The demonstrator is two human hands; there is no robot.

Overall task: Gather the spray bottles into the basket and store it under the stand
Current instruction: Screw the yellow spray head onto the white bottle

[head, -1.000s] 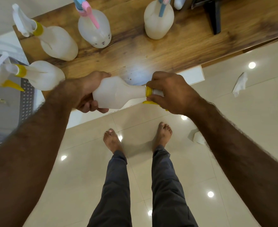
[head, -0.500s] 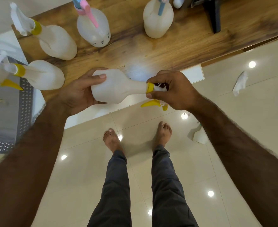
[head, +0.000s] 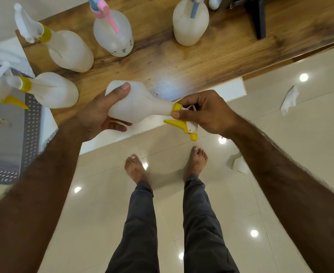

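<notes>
Since a second ago the left hand (head: pixel 101 113) has rolled palm-up, cradling the spray bottle (head: pixel 140 104) over the wooden table (head: pixel 181 62) edge; the right hand (head: pixel 207 113) pinches its neck (perhaps the yellow collar).

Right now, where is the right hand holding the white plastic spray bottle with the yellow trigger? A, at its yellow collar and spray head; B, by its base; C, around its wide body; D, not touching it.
A: the right hand pinches the white plastic spray bottle at the yellow collar, while the left hand cradles the body.
</notes>
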